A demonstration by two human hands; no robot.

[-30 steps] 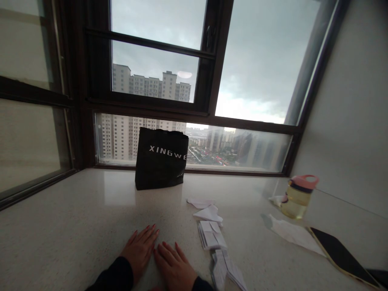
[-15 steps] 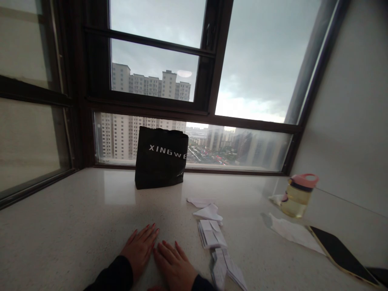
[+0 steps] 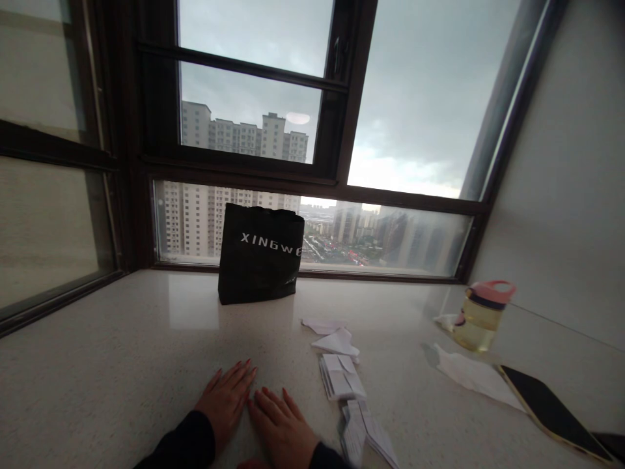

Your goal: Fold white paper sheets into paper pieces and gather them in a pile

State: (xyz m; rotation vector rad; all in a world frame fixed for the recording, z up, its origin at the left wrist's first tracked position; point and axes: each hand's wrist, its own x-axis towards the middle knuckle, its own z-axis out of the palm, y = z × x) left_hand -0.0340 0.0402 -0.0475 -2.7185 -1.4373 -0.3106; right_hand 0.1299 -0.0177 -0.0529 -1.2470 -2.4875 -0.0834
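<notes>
Both hands lay palm down and opened out flat on the pale speckled sill [image 3: 146,371]. The left hand [image 3: 225,400] pointed away and toward the right, its fingers straight; the right hand [image 3: 283,426] rested just beside it and nearer the viewer, its fingers angled toward the left. Whether the two touched could not be told. Dark sleeves [image 3: 188,440] reached to the wrists.

To the right of the right hand ran a line of white papers: nearest came a spread of folded slips [image 3: 355,426], then a folded stack [image 3: 342,378], a triangular paper [image 3: 336,342] and, farthest off, a thin sheet [image 3: 325,326].

Well apart on the right, a phone [image 3: 556,410] lay dark side up, one end against a crumpled tissue [image 3: 478,374]. Behind the tissue, a bottle [image 3: 478,322] with a pink lid stood upright near the wall [image 3: 571,215]. Farther back, a black bag [image 3: 258,270] stood before the window, lettered "XINGWE" in white.
</notes>
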